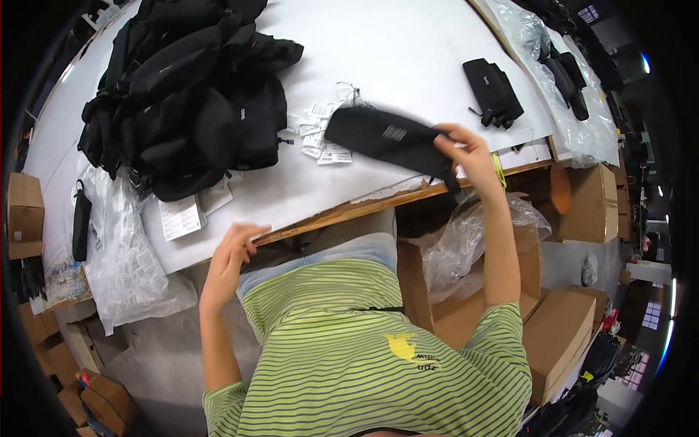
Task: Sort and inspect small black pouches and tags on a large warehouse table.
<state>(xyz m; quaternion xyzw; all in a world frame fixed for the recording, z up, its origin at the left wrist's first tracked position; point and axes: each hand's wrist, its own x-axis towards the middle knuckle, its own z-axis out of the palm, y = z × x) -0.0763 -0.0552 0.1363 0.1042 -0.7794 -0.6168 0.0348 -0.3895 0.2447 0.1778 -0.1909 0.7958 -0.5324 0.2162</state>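
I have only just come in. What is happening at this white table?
A person's right hand holds one end of a black pouch above the white table. The left hand is near the table's front edge, with nothing visible in it. A big pile of black bags lies on the left, white tags lie by the pouch's other end, and a smaller black bundle lies on the right.

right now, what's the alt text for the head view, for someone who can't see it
A person's right hand holds one end of an elongated black pouch at a white worktable, the left hand near its front edge. On it lie heaped black bags at left, white tags centrally and a black item at right.
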